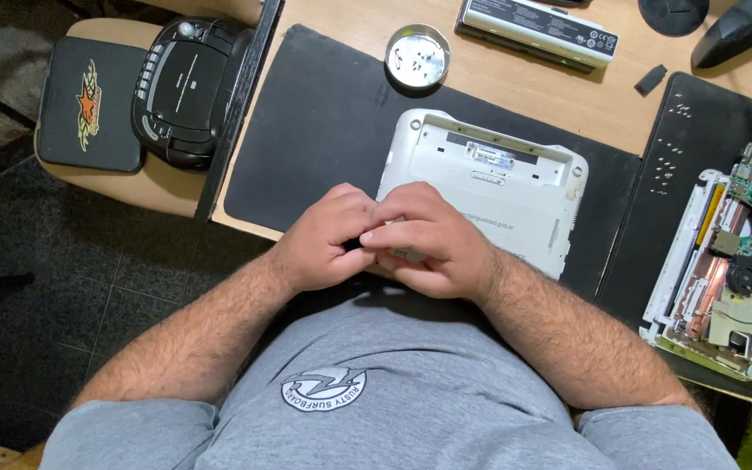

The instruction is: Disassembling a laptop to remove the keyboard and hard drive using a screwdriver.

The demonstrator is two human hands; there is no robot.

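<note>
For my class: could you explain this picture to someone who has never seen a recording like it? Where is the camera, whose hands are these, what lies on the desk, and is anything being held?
There is no machine here. The one picture comes from a camera worn on a person's head, looking down at their own arms and grey shirt.

The left hand and right hand meet at the near edge of a white laptop lying underside up on a black mat. The fingers pinch something small and dark; what it is cannot be made out.

Also on the wooden desk: a small round metal dish, a long battery pack, and at the right a second opened laptop with its circuit board showing. A black radio player sits on a stool at the left.
</note>
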